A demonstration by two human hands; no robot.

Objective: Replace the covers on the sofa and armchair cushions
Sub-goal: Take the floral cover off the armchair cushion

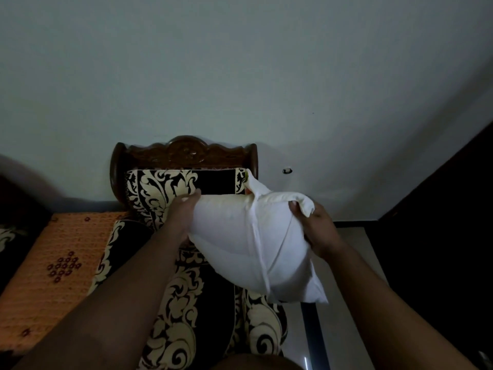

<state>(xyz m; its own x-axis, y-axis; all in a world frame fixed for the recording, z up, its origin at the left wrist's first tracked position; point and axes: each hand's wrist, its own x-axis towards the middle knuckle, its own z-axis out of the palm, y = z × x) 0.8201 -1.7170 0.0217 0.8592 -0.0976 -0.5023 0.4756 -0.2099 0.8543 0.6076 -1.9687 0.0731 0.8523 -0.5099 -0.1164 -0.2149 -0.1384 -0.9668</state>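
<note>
- Head view: you're holding a bare white cushion (248, 244) up in the air with both hands, out over the armchair (186, 236).
- Your left hand (181, 212) is clamped on the cushion's left edge, fingers curled round the far side, the thumb tip showing at the top.
- Your right hand (317, 231) grips the right side, fingers wrapped behind, with a loose flap of white fabric pinched just above the thumb.
- So the two hands are well apart, one on each side, and the cushion spans the gap between them.
- The cushion hangs tilted, its top corner up near the chair back and its lower corner pointing down toward you on the right.
- A raised seam runs down its face from top to bottom, and the white fabric is creased around it.
- The armchair below wears a black cover with a cream scroll pattern (184, 297) across seat and backrest.
- Its carved dark wooden headrail (186, 152) stands against the pale wall (240, 76).
- To the left, an orange knitted cloth (58, 263) with small dark red ring motifs lies just beside the seat.
- On the right, pale floor tiles (354, 263) show, with a dark wall panel (440, 222) beyond.
- The light is dim, so finer fabric detail is hard to read.
</note>
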